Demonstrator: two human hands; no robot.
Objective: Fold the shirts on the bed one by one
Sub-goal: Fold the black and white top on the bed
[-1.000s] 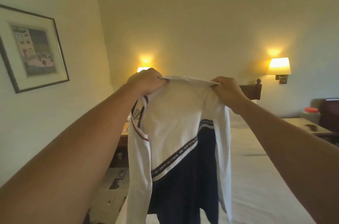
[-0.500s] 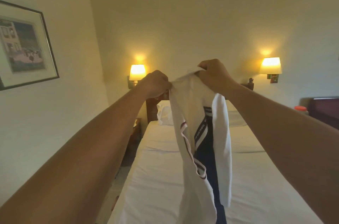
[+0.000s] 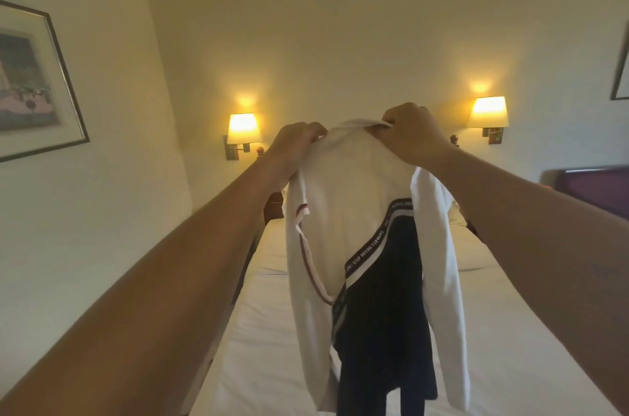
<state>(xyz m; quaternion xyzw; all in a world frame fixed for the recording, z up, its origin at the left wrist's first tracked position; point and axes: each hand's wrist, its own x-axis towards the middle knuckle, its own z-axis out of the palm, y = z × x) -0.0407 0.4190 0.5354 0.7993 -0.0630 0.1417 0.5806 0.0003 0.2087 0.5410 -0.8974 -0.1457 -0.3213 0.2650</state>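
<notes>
- The shirt [image 3: 354, 211], white with a dark navy lower panel and a lettered diagonal band, hangs in the air above the bed [image 3: 272, 330], clear of the mattress as far as the view shows; its hem runs out of the frame at the bottom.
- The left hand [image 3: 292, 143] pinches the top edge of the shirt at its left end, fingers curled round the cloth.
- The right hand [image 3: 408, 133] grips the same top edge at its right end, fingers curled over a bunched fold, and sits a little higher than the left hand.
- The shirt's long axis runs straight down from the two hands toward the bed, so all of the cloth lies below the fingers.
- A sleeve dangles down each side of the shirt, loose.
- Both hands are about equally near the shirt, each at one end of its top edge.
- Judgement: laying the shirt flat on the bed would call for lowering both hands together, hem first.
</notes>
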